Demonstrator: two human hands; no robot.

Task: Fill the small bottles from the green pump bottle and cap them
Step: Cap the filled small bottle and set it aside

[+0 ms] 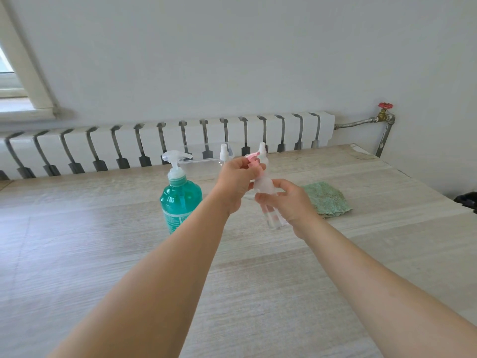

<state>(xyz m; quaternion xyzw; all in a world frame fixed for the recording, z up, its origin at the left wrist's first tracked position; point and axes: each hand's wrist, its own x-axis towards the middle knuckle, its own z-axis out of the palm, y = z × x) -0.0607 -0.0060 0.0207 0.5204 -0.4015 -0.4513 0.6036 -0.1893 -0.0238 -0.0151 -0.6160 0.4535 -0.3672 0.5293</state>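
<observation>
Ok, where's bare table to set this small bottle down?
Bare wooden table lies near you under both arms, and left of the green pump bottle. Crowded: behind the hands, by the clear tray, and the green cloth on the right.

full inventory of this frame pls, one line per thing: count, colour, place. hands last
green pump bottle: 1, teal with white pump, on table left of the hands
small clear bottle: 1, clear, held above the table in both hands
pink pump cap: 1, pink, at the held bottle's top
small spray bottles: 2, clear with white tops, far side of table behind the hands
clear tray: 1, transparent, far table edge
green cloth: 1, green, on table right of the hands
table: 1, light wood grain
radiator: 1, white, along wall
red valve: 1, red, on pipe at right
left hand: pinches the pink pump cap
right hand: grips the small clear bottle
</observation>
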